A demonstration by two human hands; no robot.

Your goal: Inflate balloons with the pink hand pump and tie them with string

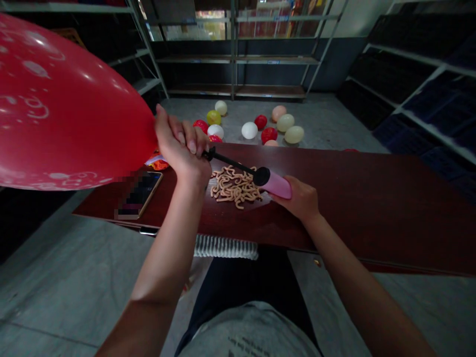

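Observation:
My left hand (pixel 181 145) is closed around the neck of a large red balloon (pixel 63 106) with white print, holding it onto the black nozzle (pixel 226 161) of a hand pump. The balloon is inflated and fills the upper left. My right hand (pixel 299 198) grips the pink pump body (pixel 277 185) just above the dark red table (pixel 372 198). A pile of tan uninflated balloons (pixel 234 187) lies on the table under the pump.
A phone (pixel 139 194) lies on the table's left end, with coloured balloon scraps (pixel 158 161) behind it. Several inflated balloons (pixel 260 126) in red, white and yellow sit on the floor beyond the table. Metal shelving (pixel 238 59) lines the walls.

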